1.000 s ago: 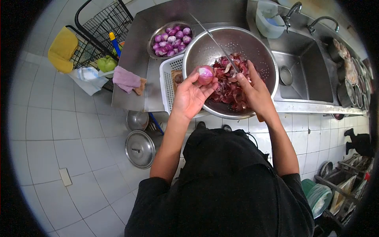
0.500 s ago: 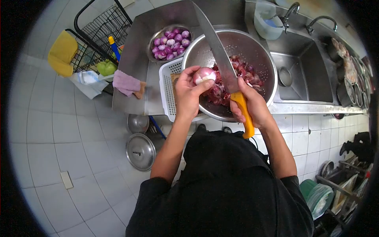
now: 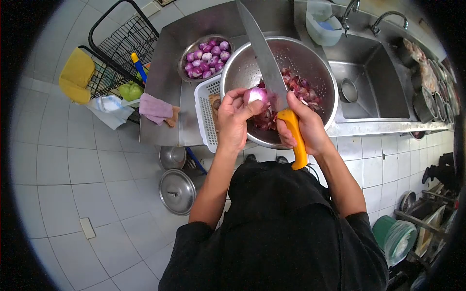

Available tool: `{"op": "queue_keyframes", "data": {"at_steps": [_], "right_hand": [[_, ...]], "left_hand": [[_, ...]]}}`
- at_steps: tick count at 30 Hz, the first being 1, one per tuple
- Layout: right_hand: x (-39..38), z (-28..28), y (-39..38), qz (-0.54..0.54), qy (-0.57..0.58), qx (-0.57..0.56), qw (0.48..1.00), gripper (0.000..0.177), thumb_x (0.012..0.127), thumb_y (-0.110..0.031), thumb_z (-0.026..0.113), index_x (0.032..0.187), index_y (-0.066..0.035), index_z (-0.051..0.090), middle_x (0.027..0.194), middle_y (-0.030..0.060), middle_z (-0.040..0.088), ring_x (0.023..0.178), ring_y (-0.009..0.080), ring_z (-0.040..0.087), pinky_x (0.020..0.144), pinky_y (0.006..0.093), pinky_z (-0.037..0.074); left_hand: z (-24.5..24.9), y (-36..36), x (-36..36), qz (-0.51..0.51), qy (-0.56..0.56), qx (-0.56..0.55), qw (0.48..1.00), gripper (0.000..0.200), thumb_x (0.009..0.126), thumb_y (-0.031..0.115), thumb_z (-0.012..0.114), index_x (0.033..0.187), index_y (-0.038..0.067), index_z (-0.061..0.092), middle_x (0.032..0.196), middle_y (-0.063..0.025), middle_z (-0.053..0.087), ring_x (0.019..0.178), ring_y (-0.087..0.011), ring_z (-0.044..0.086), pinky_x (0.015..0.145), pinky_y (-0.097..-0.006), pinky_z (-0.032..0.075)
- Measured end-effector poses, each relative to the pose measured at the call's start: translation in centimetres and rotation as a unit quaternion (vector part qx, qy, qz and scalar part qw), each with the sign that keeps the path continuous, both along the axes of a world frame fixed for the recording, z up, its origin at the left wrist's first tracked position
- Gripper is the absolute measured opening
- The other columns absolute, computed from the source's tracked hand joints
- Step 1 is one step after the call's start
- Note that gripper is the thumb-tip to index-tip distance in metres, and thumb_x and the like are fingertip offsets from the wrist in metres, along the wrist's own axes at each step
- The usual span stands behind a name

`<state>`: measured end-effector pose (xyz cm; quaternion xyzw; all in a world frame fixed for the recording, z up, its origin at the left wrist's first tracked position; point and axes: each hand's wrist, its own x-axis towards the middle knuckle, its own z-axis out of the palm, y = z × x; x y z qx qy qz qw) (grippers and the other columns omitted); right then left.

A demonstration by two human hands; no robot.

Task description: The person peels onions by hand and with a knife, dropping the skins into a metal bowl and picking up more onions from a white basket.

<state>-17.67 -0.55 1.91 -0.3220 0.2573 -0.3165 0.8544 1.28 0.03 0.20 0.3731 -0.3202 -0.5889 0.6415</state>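
Observation:
My left hand (image 3: pixel 235 119) pinches a red onion (image 3: pixel 256 96), partly peeled with pale flesh showing, over the left side of a large steel colander (image 3: pixel 335 92). In my right hand (image 3: pixel 306 121) is a big knife (image 3: pixel 264 56) with a yellow handle; its broad blade points up and away, its lower part beside the onion. Beneath both hands, the colander holds a heap of reddish-purple onion skins (image 3: pixel 301 89). A steel bowl (image 3: pixel 183 68) of several purple onions (image 3: pixel 206 57) stands to the left, behind a white plastic basket (image 3: pixel 206 104) that the colander partly covers.
To the right is a steel sink (image 3: pixel 371 77) with two faucets (image 3: pixel 391 18) and a translucent container (image 3: pixel 323 29). A wire rack (image 3: pixel 124 36) stands left of the counter. A purple cloth (image 3: pixel 158 107) lies on the counter's corner. Lidded pots (image 3: pixel 177 191) sit on the floor.
The knife has come closer to the onion, with my right hand shifting slightly left. The onion is turned in my left hand, showing more purple. The whole view has shifted a little.

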Motion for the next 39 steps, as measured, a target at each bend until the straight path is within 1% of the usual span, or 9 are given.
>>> {"op": "queue_keyframes", "data": {"at_steps": [8,9,14,17,20,23,27,30,39], "right_hand": [[-0.7,0.3,-1.2,-0.077,0.191,-0.088,0.975,0.046,0.103,-0.049,0.042,0.087,-0.007,0.052,0.058,0.0048,0.051,0.041,0.0118,0.044,0.038,0.0247,0.034],[-0.7,0.5,-1.4,-0.070,0.236,-0.123,0.961,0.051,0.102,-0.050,0.041,0.114,-0.004,0.058,0.056,0.0024,0.047,0.041,0.0105,0.041,0.040,0.0236,0.033],[-0.8,-0.2,-1.2,-0.106,0.359,-0.204,0.905,0.068,0.102,-0.045,0.046,0.152,-0.003,0.030,0.075,0.0056,0.053,0.064,0.0133,0.051,0.057,0.0269,0.039],[-0.7,1.5,-0.4,-0.081,0.359,-0.218,0.904,0.064,0.101,-0.039,0.049,0.148,0.003,0.036,0.108,0.0205,0.068,0.097,0.0262,0.066,0.090,0.0340,0.049],[-0.1,0.5,0.6,-0.120,0.344,-0.345,0.865,0.061,0.100,-0.039,0.052,0.144,0.001,0.043,0.121,0.0257,0.065,0.112,0.0335,0.064,0.098,0.0381,0.045],[0.5,0.6,1.3,-0.149,0.360,-0.511,0.766,0.057,0.097,-0.038,0.056,0.142,-0.005,0.047,0.109,0.0286,0.066,0.102,0.0431,0.064,0.089,0.0429,0.050],[0.9,2.7,2.2,-0.098,0.376,-0.519,0.762,0.063,0.095,-0.038,0.058,0.146,-0.006,0.041,0.065,0.0209,0.062,0.062,0.0432,0.062,0.064,0.0490,0.050],[0.4,3.2,2.4,-0.064,0.409,-0.513,0.752,0.059,0.095,-0.030,0.059,0.147,-0.009,0.042,0.070,0.0213,0.060,0.069,0.0401,0.063,0.070,0.0399,0.049],[0.1,3.1,2.2,-0.060,0.423,-0.536,0.728,0.056,0.094,-0.031,0.060,0.144,-0.009,0.048,0.076,0.0241,0.064,0.072,0.0430,0.064,0.071,0.0441,0.049]], "left_hand": [[-0.1,0.3,1.6,0.015,0.064,0.035,0.997,0.046,0.094,0.000,0.058,0.138,-0.001,0.045,0.125,-0.0143,0.060,0.114,-0.0244,0.061,0.100,-0.0396,0.050],[-0.2,0.4,1.9,0.010,0.065,0.036,0.997,0.047,0.094,0.000,0.057,0.139,-0.001,0.044,0.126,-0.0145,0.060,0.115,-0.0249,0.061,0.101,-0.0404,0.050],[-0.4,0.8,2.3,0.003,0.080,0.032,0.996,0.054,0.092,-0.005,0.056,0.142,-0.006,0.034,0.132,-0.0180,0.054,0.118,-0.0276,0.058,0.100,-0.0410,0.051],[0.0,0.9,1.9,0.007,0.080,0.033,0.996,0.050,0.092,-0.006,0.056,0.138,-0.006,0.038,0.131,-0.0187,0.053,0.118,-0.0284,0.058,0.100,-0.0426,0.051],[0.0,1.0,1.4,0.005,0.069,0.024,0.997,0.045,0.091,-0.006,0.056,0.133,-0.003,0.042,0.128,-0.0177,0.055,0.115,-0.0270,0.059,0.098,-0.0419,0.053],[-0.1,1.3,0.9,0.005,0.070,0.008,0.998,0.040,0.091,-0.005,0.056,0.129,0.000,0.046,0.124,-0.0153,0.058,0.113,-0.0252,0.061,0.096,-0.0410,0.053],[-0.3,1.9,0.1,0.008,0.059,-0.018,0.998,0.036,0.092,-0.003,0.054,0.128,0.000,0.050,0.122,-0.0134,0.061,0.112,-0.0250,0.062,0.097,-0.0404,0.052],[-0.4,2.4,-0.4,0.013,0.054,-0.033,0.998,0.037,0.092,-0.003,0.055,0.129,0.000,0.050,0.121,-0.0125,0.061,0.111,-0.0240,0.062,0.098,-0.0391,0.052],[-0.6,2.7,-0.9,0.033,0.076,-0.036,0.996,0.041,0.087,-0.009,0.060,0.125,0.003,0.051,0.121,-0.0108,0.059,0.111,-0.0231,0.061,0.096,-0.0384,0.052]]}}
